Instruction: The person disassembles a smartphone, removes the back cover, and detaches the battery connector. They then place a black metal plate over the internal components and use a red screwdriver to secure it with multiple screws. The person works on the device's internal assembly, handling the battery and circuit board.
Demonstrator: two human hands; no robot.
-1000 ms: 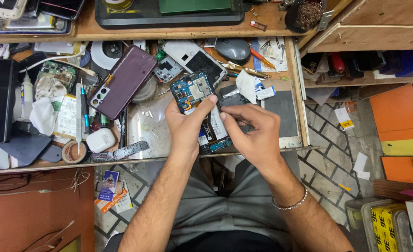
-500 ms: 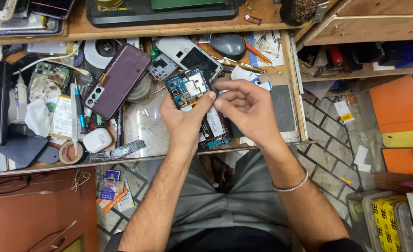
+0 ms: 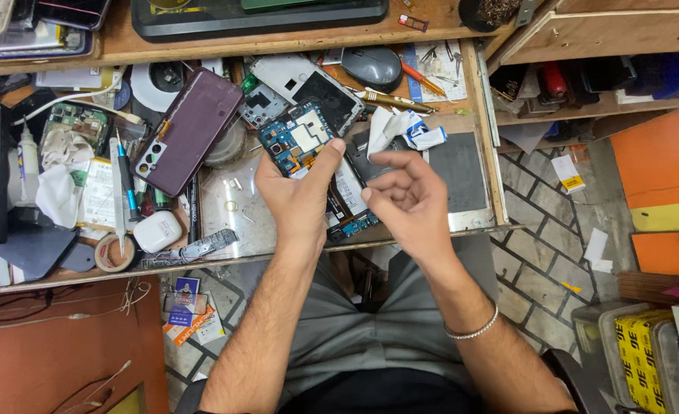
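Left hand (image 3: 297, 192) grips phone (image 3: 309, 149), seemingly.

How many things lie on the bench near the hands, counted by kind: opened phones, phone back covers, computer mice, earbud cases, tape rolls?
Opened phones with circuit boards showing: 1, held by the left hand; the right hand holds nothing visible.
Purple phone back covers: 1
Grey computer mice: 1
White earbud cases: 1
Tape rolls: 1
Total: 5
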